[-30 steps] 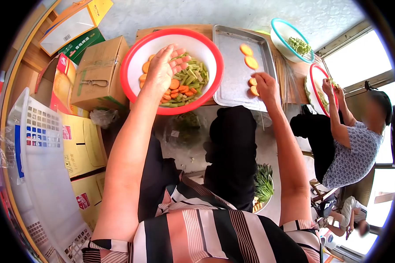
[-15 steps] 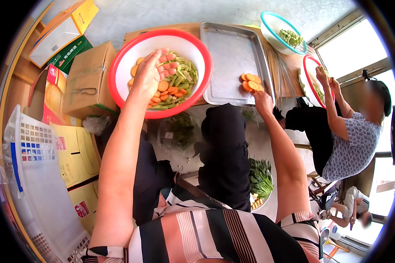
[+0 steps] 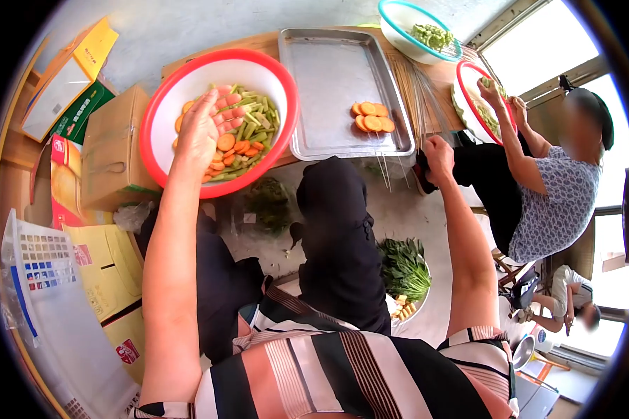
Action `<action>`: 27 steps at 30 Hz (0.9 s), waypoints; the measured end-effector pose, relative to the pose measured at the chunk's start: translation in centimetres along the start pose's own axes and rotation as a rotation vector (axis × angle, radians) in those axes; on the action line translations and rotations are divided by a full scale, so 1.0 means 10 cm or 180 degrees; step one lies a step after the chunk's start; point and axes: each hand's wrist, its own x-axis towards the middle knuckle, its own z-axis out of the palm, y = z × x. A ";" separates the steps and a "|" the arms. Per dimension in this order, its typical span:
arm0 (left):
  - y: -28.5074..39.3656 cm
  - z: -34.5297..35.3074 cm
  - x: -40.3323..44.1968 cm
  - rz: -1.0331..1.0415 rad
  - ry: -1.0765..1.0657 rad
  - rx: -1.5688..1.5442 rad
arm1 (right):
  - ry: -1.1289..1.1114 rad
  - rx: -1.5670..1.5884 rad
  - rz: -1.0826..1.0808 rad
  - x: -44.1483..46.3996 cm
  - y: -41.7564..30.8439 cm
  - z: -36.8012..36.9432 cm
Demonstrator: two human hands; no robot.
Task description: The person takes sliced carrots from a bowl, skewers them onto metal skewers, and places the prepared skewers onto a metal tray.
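Note:
My left hand (image 3: 206, 129) is open, palm turned up and fingers stretched, over a white bowl with a red rim (image 3: 149, 157). In that bowl lie orange carrot slices (image 3: 225, 142) and cut green stalk pieces (image 3: 257, 119). My right hand (image 3: 438, 159) is closed beside the front right corner of a metal tray (image 3: 328, 77), close to the ends of a bundle of thin skewers (image 3: 426, 87); whatever its fingers hold cannot be made out. Skewered carrot slices (image 3: 372, 117) rest in the tray, their sticks poking out past its front edge.
A teal-rimmed bowl (image 3: 405, 35) of greens stands at the back right. On the right a person (image 3: 555, 202) works over another red-rimmed bowl (image 3: 468, 105). Cardboard boxes (image 3: 112, 150) and a white plastic basket (image 3: 63, 307) are on the left. Leafy greens (image 3: 405, 269) sit low by my legs.
My right hand has let go of the carrot skewers, leaving them in the tray, and moved right toward the skewer bundle. My left hand stays open over the bowl. The view has shifted slightly.

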 end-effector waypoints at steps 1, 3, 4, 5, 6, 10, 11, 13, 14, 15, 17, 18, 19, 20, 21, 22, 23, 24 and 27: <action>0.00 0.01 0.00 -0.0002 0.0012 0.0042 | -0.0162 0.0063 0.0207 0.07 0.19 0.00; -0.03 0.01 0.02 -0.0030 -0.0016 0.0074 | -0.0233 0.0046 0.0567 0.14 0.48 0.04; -0.04 0.01 0.03 -0.0042 -0.0029 0.0107 | -0.0235 -0.0013 0.0688 0.15 0.55 0.06; -0.06 0.02 0.05 -0.0051 -0.0030 0.0131 | -0.0238 -0.0017 0.0719 0.16 0.62 0.10; -0.08 0.04 0.06 -0.0078 -0.0047 0.0139 | -0.0201 -0.0047 0.0623 0.18 0.67 0.16; -0.12 0.16 0.09 -0.0109 -0.0064 0.0257 | -0.0248 -0.0082 0.0604 0.26 0.54 0.31; -0.14 0.17 0.11 -0.0141 -0.0084 0.0270 | -0.0254 -0.0059 0.0595 0.29 0.50 0.34; -0.18 0.19 0.14 -0.0189 -0.0090 0.0286 | -0.0228 -0.0164 0.0610 0.35 0.43 0.37; -0.18 0.21 0.14 -0.0195 -0.0094 0.0290 | -0.0197 -0.0263 0.0610 0.39 0.41 0.38; -0.19 0.22 0.14 -0.0204 -0.0096 0.0316 | -0.0309 -0.0360 0.0662 0.44 0.40 0.39; -0.19 0.26 0.13 -0.0217 -0.0097 0.0339 | -0.0456 -0.0478 0.0756 0.49 0.38 0.40; -0.18 0.27 0.13 -0.0216 -0.0100 0.0370 | -0.0601 -0.0592 0.0844 0.51 0.37 0.41; -0.18 0.29 0.12 -0.0215 -0.0103 0.0400 | -0.0603 -0.0595 0.0844 0.52 0.36 0.41; -0.17 0.29 0.12 -0.0217 -0.0100 0.0402 | -0.0637 -0.0574 0.0888 0.53 0.34 0.42; -0.17 0.30 0.12 -0.0218 -0.0134 0.0405 | -0.0671 -0.0550 0.0931 0.53 0.34 0.43; -0.17 0.30 0.12 -0.0218 -0.0168 0.0406 | -0.0676 -0.0547 0.0929 0.55 0.33 0.45; -0.17 0.30 0.12 -0.0218 -0.0164 0.0409 | -0.0713 -0.0536 0.0955 0.56 0.34 0.46; -0.17 0.30 0.12 -0.0225 -0.0164 0.0417 | -0.0749 -0.0526 0.0983 0.57 0.34 0.47; -0.16 0.30 0.11 -0.0228 -0.0155 0.0426 | -0.0700 -0.0498 0.1002 0.58 0.34 0.50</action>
